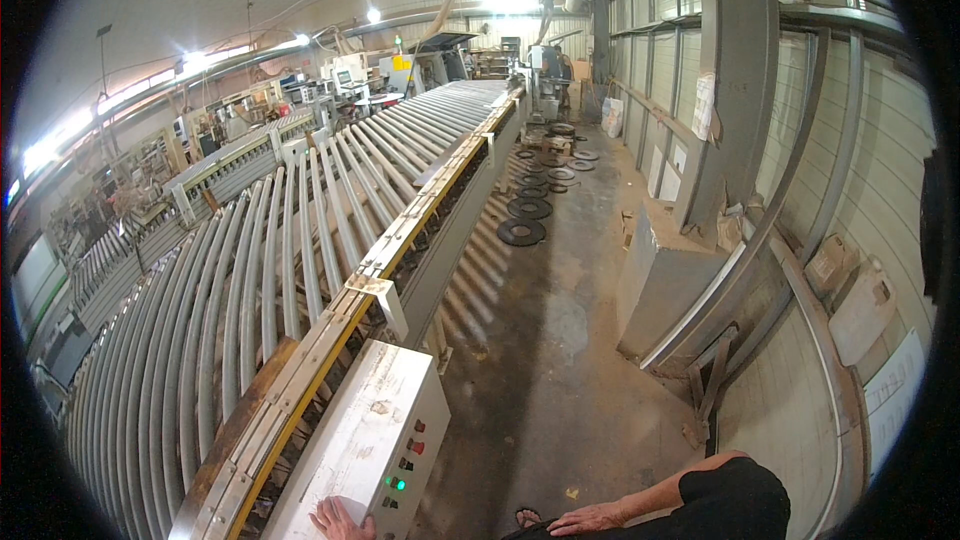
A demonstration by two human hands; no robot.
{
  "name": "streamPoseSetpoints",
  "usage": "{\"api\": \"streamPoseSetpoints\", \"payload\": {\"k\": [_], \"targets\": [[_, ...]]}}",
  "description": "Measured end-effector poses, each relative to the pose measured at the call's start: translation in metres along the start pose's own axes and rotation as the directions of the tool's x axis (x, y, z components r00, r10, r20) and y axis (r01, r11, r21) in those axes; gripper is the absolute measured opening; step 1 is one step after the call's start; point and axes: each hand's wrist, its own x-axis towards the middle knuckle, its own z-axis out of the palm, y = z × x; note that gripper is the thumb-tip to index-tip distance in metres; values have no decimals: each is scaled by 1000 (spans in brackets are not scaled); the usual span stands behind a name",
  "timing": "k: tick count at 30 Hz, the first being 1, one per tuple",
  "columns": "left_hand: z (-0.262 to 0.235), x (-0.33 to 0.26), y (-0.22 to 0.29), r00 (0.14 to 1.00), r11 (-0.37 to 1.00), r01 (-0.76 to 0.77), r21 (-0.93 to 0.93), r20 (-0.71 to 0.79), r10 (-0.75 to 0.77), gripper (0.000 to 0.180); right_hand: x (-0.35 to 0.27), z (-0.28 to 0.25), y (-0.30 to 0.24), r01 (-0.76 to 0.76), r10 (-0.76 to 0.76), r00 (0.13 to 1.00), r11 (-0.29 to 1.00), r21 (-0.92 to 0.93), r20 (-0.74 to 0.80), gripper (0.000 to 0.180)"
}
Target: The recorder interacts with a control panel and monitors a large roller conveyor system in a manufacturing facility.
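My left hand (340, 520) lies on the top of a white control box (385, 390), at the lower edge of the view, with its fingers apart and nothing in them. Beside it, the box's side face carries red and black buttons and a lit green button (398, 484). My right hand (588, 519) rests flat on dark clothing (735, 500) over my leg, fingers stretched out and holding nothing. Along the box runs a long roller conveyor (290, 240) of grey metal rollers, with a yellow-edged side rail (440, 185).
Several dark rings (522, 231) lie on the stained concrete floor (540, 360) ahead. A steel column (735, 90) on a concrete base (660, 275) stands at the right wall. A pale plastic jug (862, 310) sits there too. Machines (350, 75) stand at the far left.
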Motion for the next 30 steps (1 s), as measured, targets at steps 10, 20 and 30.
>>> {"api": "streamPoseSetpoints", "payload": {"k": [10,20,30], "targets": [[4,0,-2,999,1000,-15,-6,-35,15,80,3,4,2,-223,226,971,973,-57,73,53],[-1,0,1,1000,1000,-1,17,8,1,80,1,3,5,-127,134,990,985,-118,54,50],[-7,1,3,997,999,19,32,73,-21,81,2,6,12,-112,120,992,983,-145,46,50]]}}
